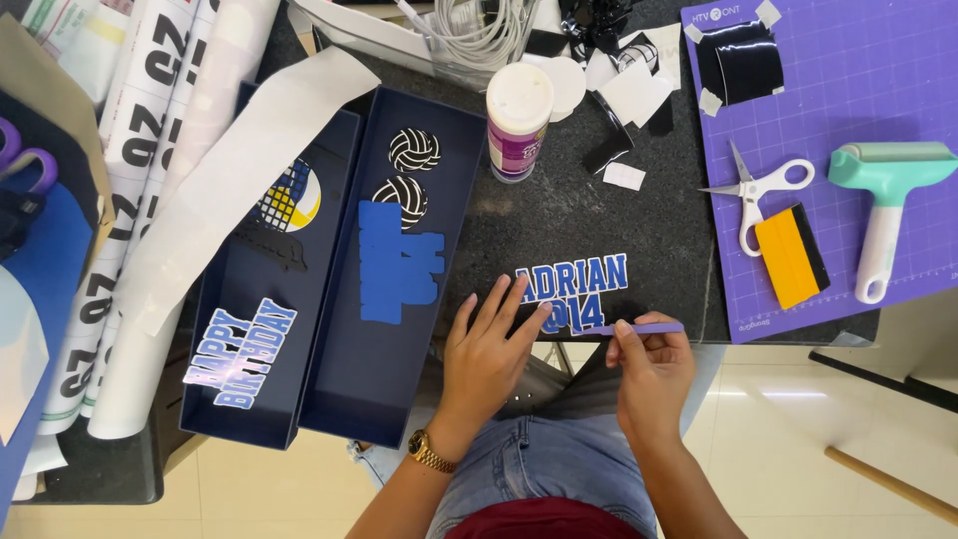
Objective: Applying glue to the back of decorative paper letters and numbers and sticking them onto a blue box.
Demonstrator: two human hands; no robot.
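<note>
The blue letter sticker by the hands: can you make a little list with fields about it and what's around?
left hand: fingers flat, pressing the blue cut-out letter sticker
right hand: pinching a thin purple stick tool, tip at the sticker
surface: dark speckled table
left of hands: open navy box with blue shapes inside
right: purple cutting mat, white scissors

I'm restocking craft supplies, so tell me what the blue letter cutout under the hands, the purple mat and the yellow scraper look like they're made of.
The blue letter cutout looks like layered cardstock or vinyl: flat, matte, with crisp white edging. The left hand presses on it, and the right hand holds a thin purple tool to it. The purple mat seems to be flexible plastic, matte and grid-printed. The yellow scraper looks like stiff plastic with a dark, possibly felt edge.
</note>
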